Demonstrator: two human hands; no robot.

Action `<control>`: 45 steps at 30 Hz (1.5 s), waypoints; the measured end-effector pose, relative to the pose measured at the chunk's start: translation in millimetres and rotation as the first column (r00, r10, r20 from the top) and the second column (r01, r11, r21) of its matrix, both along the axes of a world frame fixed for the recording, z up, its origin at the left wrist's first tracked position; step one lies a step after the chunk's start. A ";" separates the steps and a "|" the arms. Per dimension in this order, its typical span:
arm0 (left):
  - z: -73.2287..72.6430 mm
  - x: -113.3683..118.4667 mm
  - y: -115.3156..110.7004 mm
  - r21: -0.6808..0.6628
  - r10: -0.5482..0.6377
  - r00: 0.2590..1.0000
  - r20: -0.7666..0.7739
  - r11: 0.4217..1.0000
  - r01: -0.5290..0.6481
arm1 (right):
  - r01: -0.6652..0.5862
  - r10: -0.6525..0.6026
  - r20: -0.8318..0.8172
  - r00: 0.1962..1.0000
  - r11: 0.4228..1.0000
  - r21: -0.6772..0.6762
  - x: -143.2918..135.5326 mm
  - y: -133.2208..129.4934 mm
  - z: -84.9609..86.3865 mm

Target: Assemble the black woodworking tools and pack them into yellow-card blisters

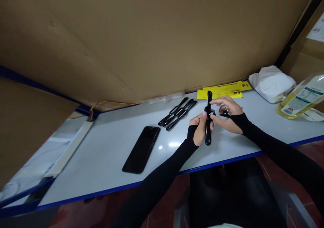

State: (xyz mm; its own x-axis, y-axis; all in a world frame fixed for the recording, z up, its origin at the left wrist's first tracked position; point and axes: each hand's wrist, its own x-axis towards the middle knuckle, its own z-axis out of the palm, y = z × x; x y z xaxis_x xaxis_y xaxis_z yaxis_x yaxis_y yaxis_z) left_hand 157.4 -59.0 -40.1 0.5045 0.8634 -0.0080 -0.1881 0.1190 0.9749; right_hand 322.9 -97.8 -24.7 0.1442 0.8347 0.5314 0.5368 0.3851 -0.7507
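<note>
A black spokeshave point(208, 135), with a long handle at each end, is held almost upright in front of me above the table. My left hand point(199, 128) is closed around its middle, thumb on the near face. From the other side, my right hand point(229, 111) has bent fingers at the same tool, the thumb on the central part by a small shiny piece and the index finger near the upper handle. A small dark part point(224, 113) shows beneath my right palm; whether it lies on the table is unclear. Several similar black spokeshave bodies point(177, 114) lie side by side to the left.
A black phone point(141, 150) lies on the white table point(101, 147). Yellow printed cards point(222, 89) are at the back edge. A white cloth bundle point(272, 82) and a bottle of yellow liquid point(301, 98) stand at right. Cardboard walls point(152, 35) enclose the back.
</note>
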 end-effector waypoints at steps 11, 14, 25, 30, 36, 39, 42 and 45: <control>-7.3 1.5 3.0 -0.095 -0.031 0.999 0.020 0.995 0.033 | -0.225 0.220 -0.067 0.973 0.970 -0.096 8.6 2.4 2.9; -1.4 1.3 4.1 -0.218 -0.137 0.988 0.073 0.964 0.150 | -0.290 0.275 -0.114 0.955 0.947 -0.138 14.1 2.7 5.6; 2.5 -2.6 2.9 -0.059 -0.084 0.996 0.036 0.995 0.086 | -0.169 0.162 -0.094 0.982 0.983 -0.071 7.5 4.2 1.4; 4.3 -4.3 1.3 -0.001 -0.078 0.997 -0.004 0.997 0.078 | -0.166 0.153 -0.188 0.970 0.985 -0.053 3.8 6.3 0.7; 2.2 -2.1 3.0 -0.029 -0.087 0.996 0.019 0.996 0.088 | -0.177 0.168 -0.158 0.973 0.983 -0.044 8.4 8.4 0.2; 4.1 -3.6 7.0 -0.138 -0.157 0.985 0.075 0.976 0.166 | -0.219 0.217 -0.081 0.973 0.975 -0.026 16.2 7.7 4.2; 6.5 -8.1 13.0 -0.259 -0.329 0.929 0.171 0.894 0.365 | -0.360 0.351 -0.112 0.930 0.929 -0.079 25.5 4.5 11.8; 7.0 -12.3 17.1 -0.288 -0.456 0.864 0.214 0.815 0.502 | -0.464 0.436 -0.182 0.881 0.871 -0.160 30.7 0.1 20.7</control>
State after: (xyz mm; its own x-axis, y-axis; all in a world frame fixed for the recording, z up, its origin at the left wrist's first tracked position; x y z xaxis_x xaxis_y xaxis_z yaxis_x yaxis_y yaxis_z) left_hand 145.1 -41.9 -33.1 0.8695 0.4712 -0.1483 -0.1451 0.5306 0.8351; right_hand 353.6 -97.8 -4.0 -0.2134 0.9099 0.3557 0.2281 0.4005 -0.8875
